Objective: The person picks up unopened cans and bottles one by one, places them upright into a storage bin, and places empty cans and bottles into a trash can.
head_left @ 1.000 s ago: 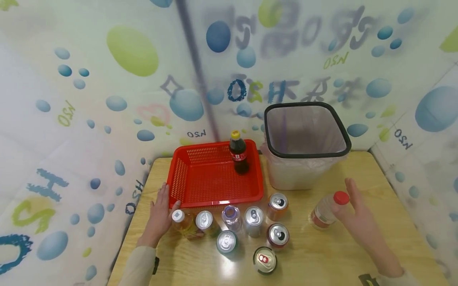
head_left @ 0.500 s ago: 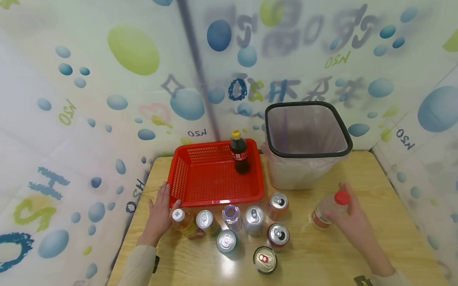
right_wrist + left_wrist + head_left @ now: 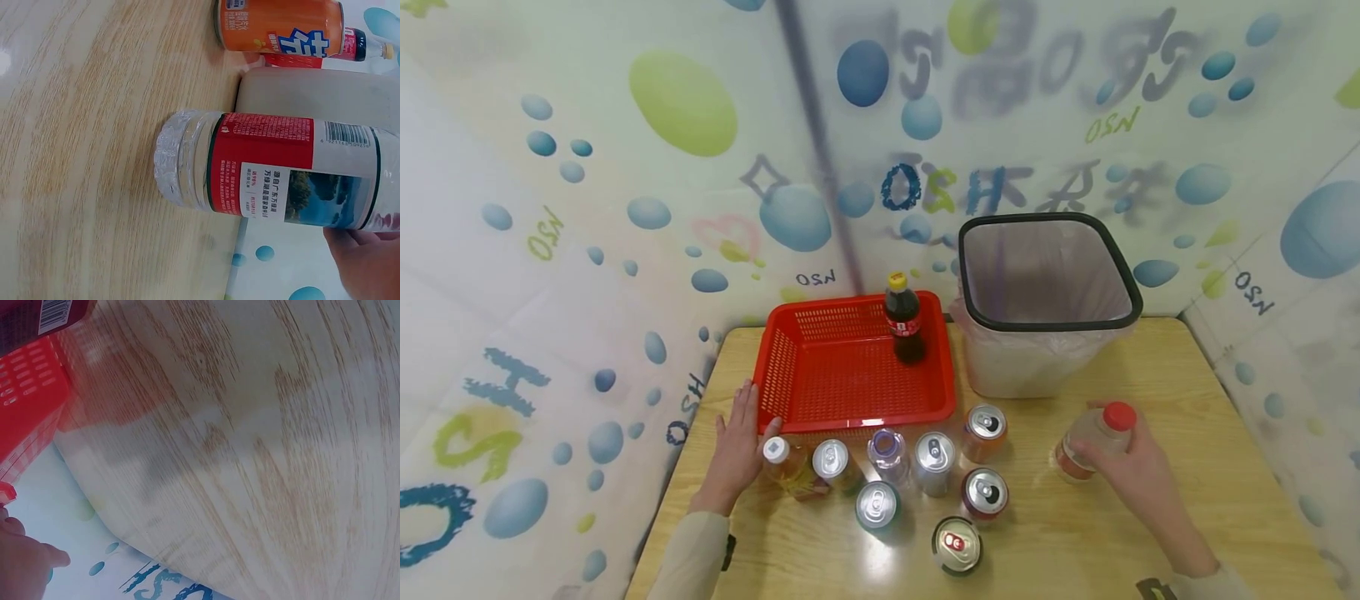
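In the head view my right hand (image 3: pixel 1138 471) curls round a clear water bottle (image 3: pixel 1081 439) with a red cap and a red-and-white label. The bottle (image 3: pixel 294 169) also fills the middle of the right wrist view, its base close to the wooden tabletop, with part of my hand (image 3: pixel 369 262) along its upper end. My left hand (image 3: pixel 735 454) rests at the front left corner of the red basket (image 3: pixel 842 387), fingers straight along its side and the thumb at the front. A cola bottle (image 3: pixel 904 325) with a yellow cap stands inside that basket.
Behind the right hand stands a bin (image 3: pixel 1011 367) with a black rim and a clear liner. Before the basket are several drink cans (image 3: pixel 877 506), a white-capped bottle (image 3: pixel 786 462) of amber drink, and a capless clear bottle (image 3: pixel 887 454). An orange can (image 3: pixel 983 433) stands closest to the bin.
The right hand has come in to the red-capped water bottle, and its fingers have gone from spread to curled round it. The left hand keeps its place at the basket.
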{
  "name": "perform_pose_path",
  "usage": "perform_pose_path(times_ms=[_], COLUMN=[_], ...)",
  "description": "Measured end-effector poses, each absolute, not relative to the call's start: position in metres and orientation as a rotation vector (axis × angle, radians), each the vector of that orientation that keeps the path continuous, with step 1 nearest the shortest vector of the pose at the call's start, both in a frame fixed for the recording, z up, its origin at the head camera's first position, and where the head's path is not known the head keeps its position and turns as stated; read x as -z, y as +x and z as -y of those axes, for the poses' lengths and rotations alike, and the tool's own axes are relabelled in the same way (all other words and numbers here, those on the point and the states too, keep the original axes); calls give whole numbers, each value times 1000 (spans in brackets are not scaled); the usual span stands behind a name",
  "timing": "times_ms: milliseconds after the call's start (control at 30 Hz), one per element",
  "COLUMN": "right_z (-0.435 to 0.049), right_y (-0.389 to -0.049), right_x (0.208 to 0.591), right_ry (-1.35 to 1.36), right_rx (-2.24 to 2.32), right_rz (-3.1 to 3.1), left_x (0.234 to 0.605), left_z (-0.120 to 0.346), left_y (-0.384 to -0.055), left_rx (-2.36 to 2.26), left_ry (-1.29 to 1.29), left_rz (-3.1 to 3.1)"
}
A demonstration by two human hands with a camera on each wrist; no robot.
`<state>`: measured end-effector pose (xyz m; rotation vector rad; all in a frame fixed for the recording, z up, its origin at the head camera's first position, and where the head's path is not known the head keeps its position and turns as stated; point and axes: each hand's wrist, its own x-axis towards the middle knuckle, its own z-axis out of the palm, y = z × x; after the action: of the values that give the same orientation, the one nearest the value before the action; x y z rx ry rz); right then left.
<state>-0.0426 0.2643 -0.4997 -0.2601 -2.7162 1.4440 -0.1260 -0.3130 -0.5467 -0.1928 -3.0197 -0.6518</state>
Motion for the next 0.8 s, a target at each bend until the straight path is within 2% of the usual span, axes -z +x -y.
perform_pose_path(times_ms=[467, 800], right_z=[-258, -256], right_y=[-46, -42], right_x=[515, 520], right_ry=[-253, -345], right_rx=[-1537, -1474], right_rz=[2493, 2417], left_x=[543, 542], left_z=[311, 311], left_y=[-125, -126], left_rx=[681, 711], left_ry=[-197, -171], left_rz=[3010, 3061])
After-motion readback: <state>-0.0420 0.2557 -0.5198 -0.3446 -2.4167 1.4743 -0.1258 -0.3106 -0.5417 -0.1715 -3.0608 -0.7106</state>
